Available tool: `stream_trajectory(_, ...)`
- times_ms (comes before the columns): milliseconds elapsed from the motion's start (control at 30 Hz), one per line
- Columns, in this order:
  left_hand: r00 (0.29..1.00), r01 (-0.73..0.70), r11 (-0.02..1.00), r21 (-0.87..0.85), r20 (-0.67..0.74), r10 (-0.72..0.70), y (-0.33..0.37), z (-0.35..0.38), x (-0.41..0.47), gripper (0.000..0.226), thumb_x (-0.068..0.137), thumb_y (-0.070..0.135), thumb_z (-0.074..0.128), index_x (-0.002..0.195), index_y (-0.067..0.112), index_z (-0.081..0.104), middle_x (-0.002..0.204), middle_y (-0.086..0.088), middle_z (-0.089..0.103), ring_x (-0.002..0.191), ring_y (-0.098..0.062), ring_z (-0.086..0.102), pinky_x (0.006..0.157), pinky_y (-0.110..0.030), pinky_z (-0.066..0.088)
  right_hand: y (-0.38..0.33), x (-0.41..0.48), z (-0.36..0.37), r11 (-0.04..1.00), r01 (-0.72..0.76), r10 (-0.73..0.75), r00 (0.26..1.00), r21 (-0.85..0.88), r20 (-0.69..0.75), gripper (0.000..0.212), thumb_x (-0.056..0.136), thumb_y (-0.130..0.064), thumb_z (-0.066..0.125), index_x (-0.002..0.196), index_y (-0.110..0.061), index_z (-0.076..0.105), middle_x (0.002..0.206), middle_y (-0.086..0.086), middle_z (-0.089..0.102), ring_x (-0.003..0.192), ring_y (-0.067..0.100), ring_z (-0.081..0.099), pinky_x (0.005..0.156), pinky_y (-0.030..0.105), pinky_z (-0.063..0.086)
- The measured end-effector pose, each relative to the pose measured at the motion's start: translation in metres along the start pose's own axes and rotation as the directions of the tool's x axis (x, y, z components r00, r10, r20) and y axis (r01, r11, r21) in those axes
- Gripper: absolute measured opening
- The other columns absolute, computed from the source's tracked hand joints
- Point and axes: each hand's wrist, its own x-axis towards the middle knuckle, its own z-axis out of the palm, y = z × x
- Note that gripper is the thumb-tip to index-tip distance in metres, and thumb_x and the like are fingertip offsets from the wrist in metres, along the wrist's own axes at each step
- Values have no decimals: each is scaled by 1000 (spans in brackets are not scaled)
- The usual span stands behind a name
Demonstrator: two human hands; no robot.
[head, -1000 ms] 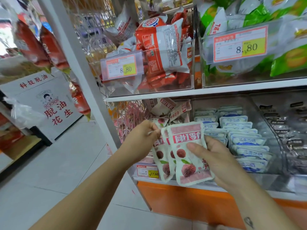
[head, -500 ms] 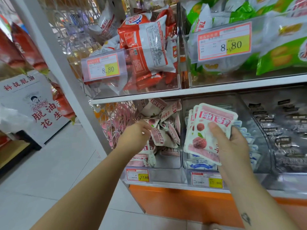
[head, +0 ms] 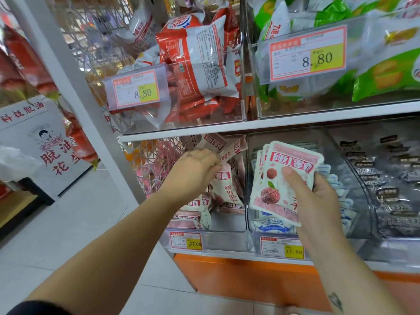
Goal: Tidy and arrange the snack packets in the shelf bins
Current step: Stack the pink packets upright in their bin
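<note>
1. Well, at the far left a white sign (head: 45, 142) with red characters stands on the floor. Red hanging packets (head: 22, 60) show above it, beside the shelf post.
2. Up on the top shelf, the upper left bin (head: 145, 123) holds red-and-white packets (head: 200, 57) behind an 8.80 price tag (head: 136, 90).
3. Below that, my left hand (head: 193, 171) reaches into the lower left bin (head: 227, 238). The back of the hand faces me, and my fingers bend down among the loose pink packets (head: 227, 192) piled there. My fingertips are hidden behind the hand and the packets. I cannot tell whether I have one pinched or am only touching them.
4. Just to the right, my right hand (head: 318, 201) grips a fanned stack (head: 279, 178) of the same pink packets. My thumb presses across the front one and my fingers curl behind. The stack stands upright with its top leaning a little right. It is held in front of the middle bin (head: 254, 237), not in it.
5. Behind the stack, that bin holds rows of blue-and-white packets (head: 272, 225) standing on edge.
6. Farther right, the last lower bin holds dark packets (head: 397, 178). Above it, the upper right bin (head: 295, 105) is full of green packets (head: 386, 73).
</note>
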Motion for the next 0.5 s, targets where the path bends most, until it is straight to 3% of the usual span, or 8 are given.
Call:
stream_trajectory(67, 994, 82, 993, -79, 76, -76, 8, -8, -5, 22, 99, 29, 42, 99, 14, 59, 87, 0, 63, 79, -22, 58, 74, -33, 47, -1, -1, 0, 1000, 3, -2, 1000, -6, 8, 12, 85, -26, 67, 97, -21, 67, 93, -2, 75, 84, 17, 73, 72, 39, 57)
stream_trajectory(167, 960, 114, 993, 25, 254, -117, 12, -3, -13, 25, 102, 35, 34, 105, 18, 51, 67, 9, 48, 65, -20, 50, 62, -32, 44, -1, -3, 2, 1000, 0, 0, 1000, -8, 23, 10, 85, -25, 67, 94, -23, 67, 92, -3, 75, 83, 15, 73, 70, 37, 57)
stream_trajectory(233, 946, 128, 989, 79, 288, -145, 12, 4, -16, 27, 102, 37, 32, 109, 18, 51, 61, 8, 43, 62, -20, 48, 62, -31, 45, 1, -5, 3, 1000, -5, 5, 999, -13, 34, 8, 85, -24, 67, 93, -23, 67, 92, -3, 75, 84, 16, 72, 70, 38, 57)
stream_trajectory(400, 927, 204, 972, 119, 295, -230, 1, 15, -9, 36, 100, 45, 33, 109, 18, 56, 79, -2, 62, 74, -24, 59, 66, -33, 48, 4, -6, 6, 998, 0, 2, 1000, -55, 30, 7, 84, -25, 68, 91, -23, 68, 92, -3, 75, 85, 16, 72, 76, 45, 58)
stream_trajectory(500, 921, 159, 975, 156, 332, -203, -6, 21, -6, 35, 100, 47, 35, 110, 21, 57, 84, -4, 66, 76, -25, 60, 64, -33, 47, 3, -4, 7, 999, -1, 3, 999, -50, 45, 8, 84, -24, 68, 92, -24, 67, 92, -4, 75, 85, 15, 72, 76, 45, 58)
